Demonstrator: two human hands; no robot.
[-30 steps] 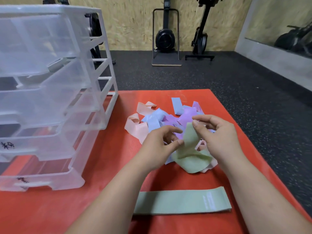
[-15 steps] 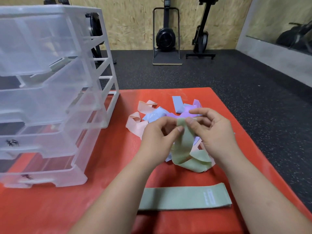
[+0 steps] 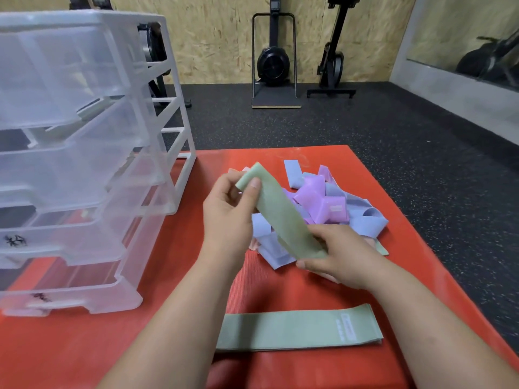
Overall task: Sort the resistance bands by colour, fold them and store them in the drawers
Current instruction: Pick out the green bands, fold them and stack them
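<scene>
Green band (image 3: 280, 217) runs slantwise between the hands, up over the pile (image 3: 331, 203). Left hand (image 3: 227, 220) pinches its far end, thumb on top; right hand (image 3: 345, 262) grips the near end. Second band (image 3: 295, 329) lies flat on the mat (image 3: 84, 346), nearer.

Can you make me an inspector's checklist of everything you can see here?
Surface: red mat lying on a dark floor.
Job's things: held green band stretched between both hands; flat green band lying on the mat nearest the person; pile of bands in purple, blue and pink; clear drawer unit at the left, with drawers pulled forward.
Clutter: nothing seen.
Hands: left hand pinches the band's upper end; right hand grips its lower end.
Cables: nothing seen.
Surroundings: exercise machines against a wooden wall; mirror at the right.
</scene>
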